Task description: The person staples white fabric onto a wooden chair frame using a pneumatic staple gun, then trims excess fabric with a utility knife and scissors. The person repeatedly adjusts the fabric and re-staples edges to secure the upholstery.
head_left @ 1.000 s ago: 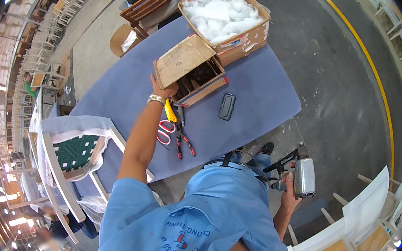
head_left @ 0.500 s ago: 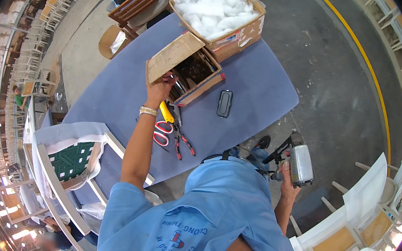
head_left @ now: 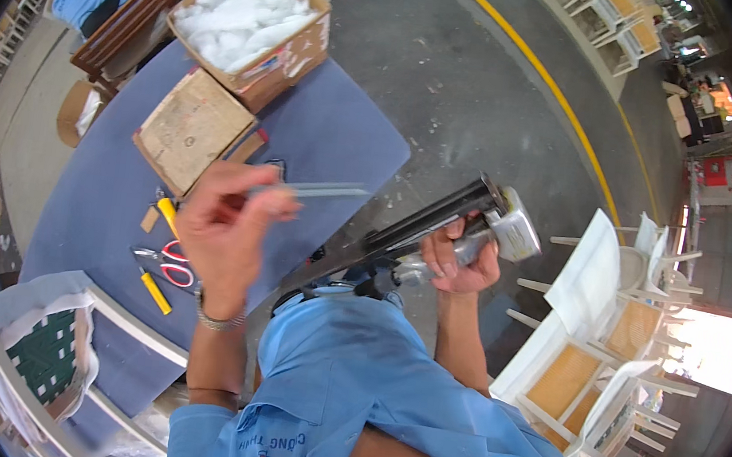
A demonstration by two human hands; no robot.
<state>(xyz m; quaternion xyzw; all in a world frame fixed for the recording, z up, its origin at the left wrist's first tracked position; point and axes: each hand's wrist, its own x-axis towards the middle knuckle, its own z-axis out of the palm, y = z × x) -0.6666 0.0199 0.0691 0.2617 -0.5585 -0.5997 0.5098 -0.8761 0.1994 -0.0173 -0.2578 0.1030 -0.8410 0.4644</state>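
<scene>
Above the blue table [head_left: 119, 203], the left hand [head_left: 227, 232] pinches a thin, light, stiff strip of staples [head_left: 316, 189], best held near its end, while the right hand [head_left: 461, 261] grips closed the heavy staple gun [head_left: 473, 226].

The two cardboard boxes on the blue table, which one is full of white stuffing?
The larger box at the table's far end, open-topped and heaped with white stuffing. The smaller box nearer the left hand shows only its flat brown flap; its contents are hidden.
</scene>
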